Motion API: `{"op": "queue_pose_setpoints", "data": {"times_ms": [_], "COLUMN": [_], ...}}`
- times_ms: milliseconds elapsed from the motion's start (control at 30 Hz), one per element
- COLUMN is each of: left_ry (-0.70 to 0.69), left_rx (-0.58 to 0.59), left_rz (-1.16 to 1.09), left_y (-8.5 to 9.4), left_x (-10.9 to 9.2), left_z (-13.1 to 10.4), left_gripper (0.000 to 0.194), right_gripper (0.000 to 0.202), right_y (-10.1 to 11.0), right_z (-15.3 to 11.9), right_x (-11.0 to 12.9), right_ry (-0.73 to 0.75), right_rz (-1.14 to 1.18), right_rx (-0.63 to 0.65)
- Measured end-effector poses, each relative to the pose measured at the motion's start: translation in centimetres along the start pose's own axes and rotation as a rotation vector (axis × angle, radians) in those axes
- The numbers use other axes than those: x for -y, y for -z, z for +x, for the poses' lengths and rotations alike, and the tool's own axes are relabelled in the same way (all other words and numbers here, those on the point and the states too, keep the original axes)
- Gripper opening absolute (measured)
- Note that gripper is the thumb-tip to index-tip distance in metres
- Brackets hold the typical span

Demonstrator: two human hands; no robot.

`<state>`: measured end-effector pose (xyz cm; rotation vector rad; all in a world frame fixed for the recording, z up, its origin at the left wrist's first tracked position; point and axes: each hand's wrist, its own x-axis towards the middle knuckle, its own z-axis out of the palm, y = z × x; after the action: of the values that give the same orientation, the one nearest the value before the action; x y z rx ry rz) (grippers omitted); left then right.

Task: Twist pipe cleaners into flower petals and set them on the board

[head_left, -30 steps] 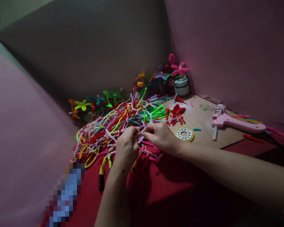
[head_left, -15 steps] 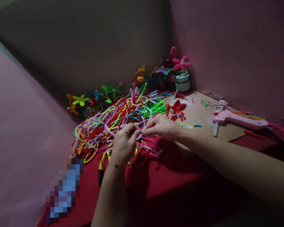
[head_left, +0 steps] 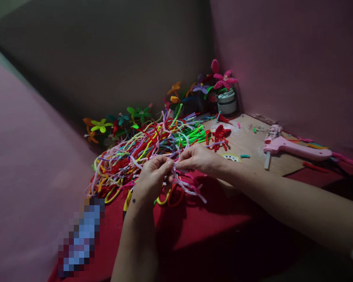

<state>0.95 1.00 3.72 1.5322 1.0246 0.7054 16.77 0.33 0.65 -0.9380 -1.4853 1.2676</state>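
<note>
Pale lilac pipe cleaners (head_left: 191,189) hang from between my two hands, their loose ends trailing down to the right. My left hand (head_left: 155,172) pinches them with thumb and forefinger. Close against it, my right hand (head_left: 194,158) pinches the same piece from the other side. Exactly how the strands cross is hidden by my fingers. Just behind lies a large heap of many-coloured pipe cleaners (head_left: 129,152), with a green bundle (head_left: 195,135) at its right. Scissors with yellow handles (head_left: 164,197) and red handles (head_left: 176,197) rest below my hands.
A pink glue gun (head_left: 300,149) lies on the wooden board (head_left: 270,166) at right. Red fuzzy pieces (head_left: 220,135) and a round dial-like disc (head_left: 231,158) are nearer. Fuzzy flowers (head_left: 100,125) line the wall, one pink flower (head_left: 225,80) above a grey container (head_left: 227,102).
The lilac strands now hang down to the right below my fingers. My left wrist has shifted slightly left and turned; my right hand stays almost in place.
</note>
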Motion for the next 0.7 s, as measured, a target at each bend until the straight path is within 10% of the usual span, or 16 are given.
{"op": "queue_pose_setpoints", "data": {"times_ms": [400, 700], "left_ry": [-0.023, -0.282], "left_rx": [-0.025, -0.338], "left_rz": [-0.14, 0.279], "left_y": [0.0, -1.1], "left_x": [-0.6, 0.3], "left_z": [-0.6, -0.2], "left_gripper": [0.018, 0.01], "right_gripper": [0.02, 0.01], "right_y": [-0.7, -0.6], "right_z": [-0.9, -1.0], "right_x": [0.7, 0.9], "right_ry": [-0.141, -0.213], "right_rz": [0.372, 0.325], "right_rx": [0.206, 0.214]}}
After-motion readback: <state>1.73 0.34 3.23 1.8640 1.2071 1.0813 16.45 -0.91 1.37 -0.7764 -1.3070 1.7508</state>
